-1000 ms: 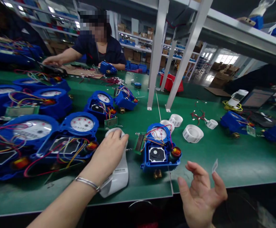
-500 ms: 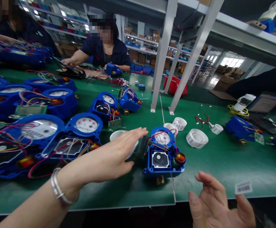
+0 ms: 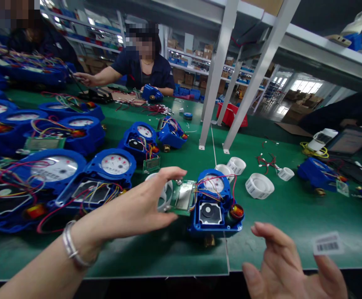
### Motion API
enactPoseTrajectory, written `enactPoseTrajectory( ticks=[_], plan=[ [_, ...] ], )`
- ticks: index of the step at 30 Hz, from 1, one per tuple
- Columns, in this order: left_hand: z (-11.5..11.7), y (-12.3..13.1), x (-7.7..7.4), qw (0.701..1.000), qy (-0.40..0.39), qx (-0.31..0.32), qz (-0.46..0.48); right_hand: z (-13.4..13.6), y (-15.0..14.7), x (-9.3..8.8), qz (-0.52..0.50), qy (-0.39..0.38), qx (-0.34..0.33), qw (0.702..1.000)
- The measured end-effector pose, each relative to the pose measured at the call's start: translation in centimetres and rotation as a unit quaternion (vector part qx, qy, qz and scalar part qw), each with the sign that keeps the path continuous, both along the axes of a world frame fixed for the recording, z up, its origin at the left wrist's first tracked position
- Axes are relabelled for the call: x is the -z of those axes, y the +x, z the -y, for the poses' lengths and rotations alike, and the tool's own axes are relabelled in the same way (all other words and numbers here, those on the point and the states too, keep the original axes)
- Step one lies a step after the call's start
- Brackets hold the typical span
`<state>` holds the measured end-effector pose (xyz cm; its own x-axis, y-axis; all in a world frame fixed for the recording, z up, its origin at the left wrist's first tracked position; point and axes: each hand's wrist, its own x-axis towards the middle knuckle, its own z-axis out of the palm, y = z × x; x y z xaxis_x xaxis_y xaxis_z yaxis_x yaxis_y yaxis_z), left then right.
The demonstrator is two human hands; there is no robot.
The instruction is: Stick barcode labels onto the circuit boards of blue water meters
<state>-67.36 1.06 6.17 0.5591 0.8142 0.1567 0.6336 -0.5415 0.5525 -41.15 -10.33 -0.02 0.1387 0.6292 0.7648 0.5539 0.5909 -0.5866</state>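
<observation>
My left hand (image 3: pixel 149 199), with a silver bangle at the wrist, has thumb and fingers at opposite edges of a small green circuit board with a display (image 3: pixel 185 197). Coloured wires run from that board to a blue water meter (image 3: pixel 210 207) standing just to its right. The meter has a round dial, an open lower housing, an orange-and-black cylinder and a brass fitting at the front. My right hand (image 3: pixel 289 265) is palm up at the lower right, fingers apart. A white barcode label (image 3: pixel 328 243) clings to one of its fingertips. Behind my left hand is a partly hidden white ring (image 3: pixel 165 199).
Several wired blue meters (image 3: pixel 112 166) crowd the left side. White label rolls (image 3: pixel 259 185) and loose wires (image 3: pixel 266 161) are right of the meter. Metal posts (image 3: pixel 218 74) rise from the green table (image 3: pixel 156 259). A co-worker (image 3: pixel 149 70) sits across, beyond a red bin (image 3: pixel 232 115).
The circuit board has turned from edge-on to showing its display, and my left thumb and fingers have come to its edges. The right hand has shifted slightly, label still on its fingertip.
</observation>
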Motion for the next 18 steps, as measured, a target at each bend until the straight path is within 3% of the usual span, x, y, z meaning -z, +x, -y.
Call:
enactPoseTrajectory(
  ticks=[3,6,12,15,18],
  plan=[
    [0.7,-0.1,-0.8,0.994,0.003,0.032,0.103,-1.9,-1.1,-2.2,0.004,0.028,-0.091,0.995],
    [1.0,1.4,-1.4,0.976,-0.019,0.045,0.213,-3.4,-2.4,-3.5,0.028,0.02,-0.129,0.991],
    [2.0,4.9,-2.0,0.95,-0.059,-0.043,0.304,-4.2,-3.7,-2.8,-0.003,0.151,-0.052,0.987],
    [2.4,5.8,-2.5,0.931,-0.087,-0.068,0.348,-4.3,-3.9,-3.0,-0.048,0.163,-0.022,0.985],
    [1.8,6.9,-2.6,0.889,-0.152,-0.07,0.427,-4.6,-3.6,-4.3,-0.185,0.117,0.002,0.976]
  ],
)
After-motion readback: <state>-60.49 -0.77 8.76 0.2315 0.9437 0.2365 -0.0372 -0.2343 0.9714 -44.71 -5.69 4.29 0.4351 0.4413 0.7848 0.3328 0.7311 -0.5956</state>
